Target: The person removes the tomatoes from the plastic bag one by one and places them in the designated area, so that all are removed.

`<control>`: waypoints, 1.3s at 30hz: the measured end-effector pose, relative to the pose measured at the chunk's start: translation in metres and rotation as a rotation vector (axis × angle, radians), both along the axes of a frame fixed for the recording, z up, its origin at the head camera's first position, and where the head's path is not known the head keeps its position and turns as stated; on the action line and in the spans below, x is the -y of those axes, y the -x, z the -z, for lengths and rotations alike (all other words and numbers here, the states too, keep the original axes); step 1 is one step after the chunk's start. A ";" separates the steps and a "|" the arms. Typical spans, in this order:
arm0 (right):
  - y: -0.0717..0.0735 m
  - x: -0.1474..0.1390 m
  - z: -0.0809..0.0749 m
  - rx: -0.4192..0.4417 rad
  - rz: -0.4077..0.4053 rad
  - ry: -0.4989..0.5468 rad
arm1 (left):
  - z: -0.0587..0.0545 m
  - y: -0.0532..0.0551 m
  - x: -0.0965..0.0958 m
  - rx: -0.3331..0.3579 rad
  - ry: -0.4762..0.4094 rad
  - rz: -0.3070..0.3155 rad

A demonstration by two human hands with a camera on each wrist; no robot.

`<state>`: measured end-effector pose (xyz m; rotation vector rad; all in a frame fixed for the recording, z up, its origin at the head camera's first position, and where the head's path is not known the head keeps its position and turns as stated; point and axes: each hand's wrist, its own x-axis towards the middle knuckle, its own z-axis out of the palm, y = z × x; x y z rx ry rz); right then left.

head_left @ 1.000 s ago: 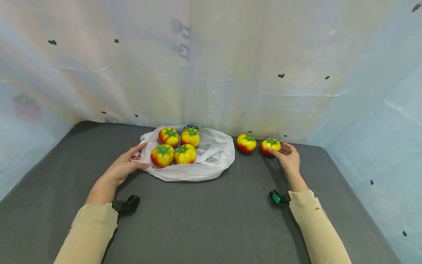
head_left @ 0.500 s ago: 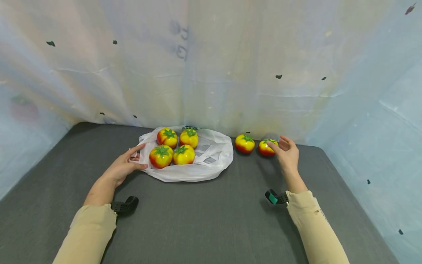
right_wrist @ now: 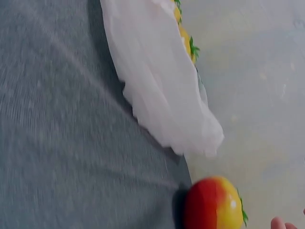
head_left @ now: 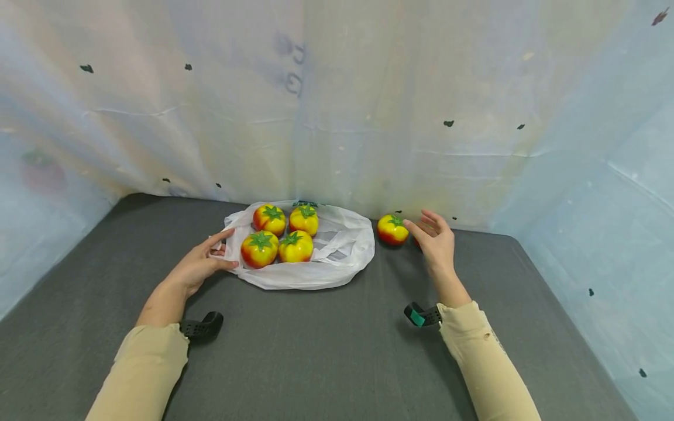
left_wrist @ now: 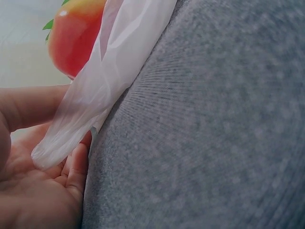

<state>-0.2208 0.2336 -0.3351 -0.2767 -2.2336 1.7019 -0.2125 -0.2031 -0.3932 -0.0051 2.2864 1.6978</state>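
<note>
Head view, looking down: we see a white plastic bag [head_left: 302,278] lying flat on a dark grey cloth-covered table [head_left: 316,356]. Its rim is spread into a broad oval, and four glossy yellow-and-red tomatoes [head_left: 259,249], probably artificial, sit inside at its left end, two by two with green stars of leaf upward. Their weight likely helps pin the thin plastic down; to their right, the bag's lining is only crumpled.

A person's left hand [head_left: 197,266] holds the bag's left edge. From the left wrist, we see a strip of plastic passing between thumb and bent fingers. We take this light grip as a way to steady the bag and hold its mouth wide.

The right hand [head_left: 437,242] grasps nothing, fingers loosely parted. It hovers by a lone tomato [head_left: 391,230], which rests just beyond the bag's right end; the right wrist view shows fingertips apart from it. We also catch a sliver of red [head_left: 418,242] by the right hand, perhaps another tomato mostly hidden.

Both arms wear beige sleeves [head_left: 141,365] and black wrist straps [head_left: 202,326]. Behind the table hangs a pale, creased sheet [head_left: 358,105] with small dark flecks; bluish sheeting [head_left: 595,199] encloses the right side, and a faint red fruit print [head_left: 43,172] shows at left.
</note>
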 end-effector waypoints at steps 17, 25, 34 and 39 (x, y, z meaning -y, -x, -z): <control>0.001 0.039 0.008 0.000 -0.113 0.067 | 0.004 0.000 0.003 -0.015 0.007 -0.001; 0.001 0.055 0.011 -0.002 -0.152 0.063 | 0.002 0.001 0.005 -0.031 0.032 -0.005; 0.000 0.072 0.014 -0.026 -0.215 0.070 | 0.003 0.000 0.003 -0.029 0.034 -0.011; 0.000 0.080 0.012 -0.032 -0.230 0.075 | 0.003 0.002 0.002 -0.053 0.056 -0.010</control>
